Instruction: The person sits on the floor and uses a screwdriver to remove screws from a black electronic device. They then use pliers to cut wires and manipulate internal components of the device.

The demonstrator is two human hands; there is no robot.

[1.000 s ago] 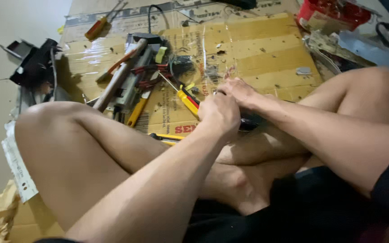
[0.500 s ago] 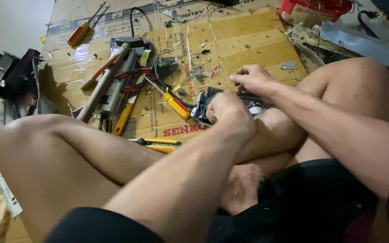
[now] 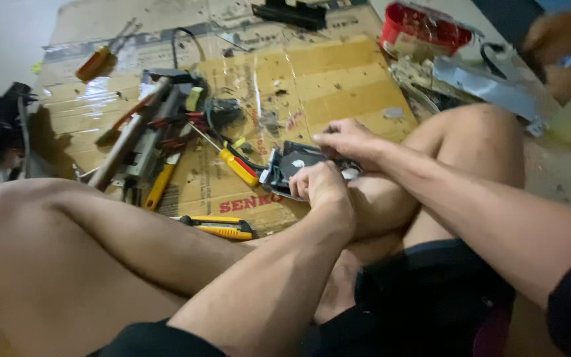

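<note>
**Black device casing held over a crossed shin**

Black plastic casing [image 3: 297, 165] resting against the shin, just above flattened cardboard [image 3: 338, 79]. Left hand [image 3: 323, 188] curled closed on its near edge; right hand [image 3: 346, 140] gripping the far edge, fingers bent over it. Yellow-handled screwdriver [image 3: 238, 166] just left of the casing; yellow utility knife [image 3: 219, 227] near the knee; red basket [image 3: 418, 30] well apart.

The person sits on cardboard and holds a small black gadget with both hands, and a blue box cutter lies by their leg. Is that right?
Almost. The box cutter is yellow and black, not blue, as the head view shows. The rest holds: the left hand and the right hand both hold the small black gadget, over the cardboard.
</note>
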